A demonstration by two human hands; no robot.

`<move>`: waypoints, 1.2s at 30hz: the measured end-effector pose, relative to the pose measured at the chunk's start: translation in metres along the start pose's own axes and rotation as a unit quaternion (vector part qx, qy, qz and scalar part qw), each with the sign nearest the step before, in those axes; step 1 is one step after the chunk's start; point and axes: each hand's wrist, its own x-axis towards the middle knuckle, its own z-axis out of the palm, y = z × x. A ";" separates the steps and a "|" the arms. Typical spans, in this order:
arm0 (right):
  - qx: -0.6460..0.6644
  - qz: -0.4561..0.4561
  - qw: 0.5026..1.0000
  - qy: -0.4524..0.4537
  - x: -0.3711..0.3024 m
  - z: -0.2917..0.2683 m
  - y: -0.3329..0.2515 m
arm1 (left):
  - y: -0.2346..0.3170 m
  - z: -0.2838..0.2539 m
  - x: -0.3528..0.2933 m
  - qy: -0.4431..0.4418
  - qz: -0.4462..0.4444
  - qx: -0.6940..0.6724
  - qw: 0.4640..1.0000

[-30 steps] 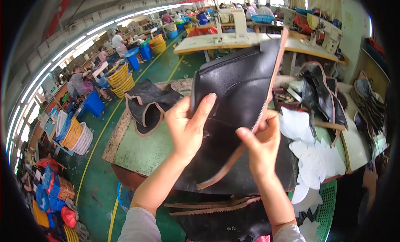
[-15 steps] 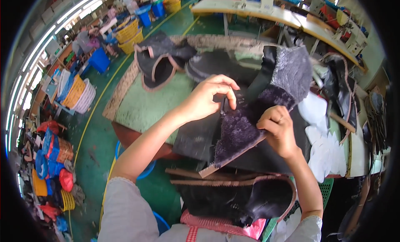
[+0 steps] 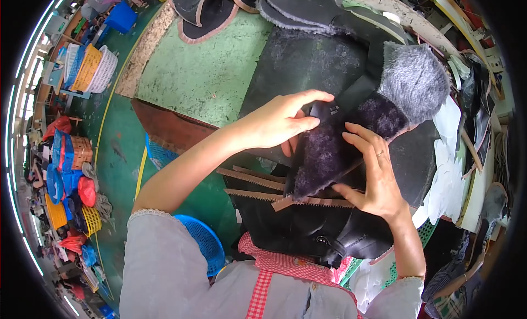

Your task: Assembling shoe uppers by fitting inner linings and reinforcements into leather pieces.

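Note:
A dark purple fur-lined boot upper (image 3: 324, 157) lies across the near edge of the worktable, its tip hanging over the side. My left hand (image 3: 282, 121) is at its left edge, thumb on top and other fingers partly hidden under it, around a black flap (image 3: 324, 111) with a small pale label. My right hand (image 3: 376, 173) rests on the upper's right side with fingers spread, thumb near the lower edge. A grey fur section (image 3: 414, 80) joins the dark fur at the far right. On my lap lies a black leather boot upper (image 3: 296, 226) with brown zigzag-cut edging.
Black boot pieces with tan edging (image 3: 206, 23) and grey fur-edged pieces (image 3: 299, 12) lie at the table's far side. A black mat (image 3: 307, 55) covers part of the green tabletop (image 3: 197, 83). White cut pieces (image 3: 442, 176) sit at the right. Below left is a blue basket (image 3: 200, 242).
My view has tipped downward, so the table sits higher in the picture. The fur upper has come nearer to me. My right hand has gone from pinching its edge to spread fingers.

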 end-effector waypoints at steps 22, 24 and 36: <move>0.246 0.142 0.939 0.195 -0.001 0.033 -0.010 | -0.006 0.010 -0.007 -0.022 -0.029 -0.123 0.992; 0.178 0.107 0.964 0.167 -0.003 0.042 -0.012 | -0.008 0.010 -0.005 -0.028 -0.030 -0.118 0.992; 0.037 0.044 0.988 0.141 -0.002 0.064 -0.015 | -0.009 0.001 -0.011 -0.020 -0.070 -0.132 0.989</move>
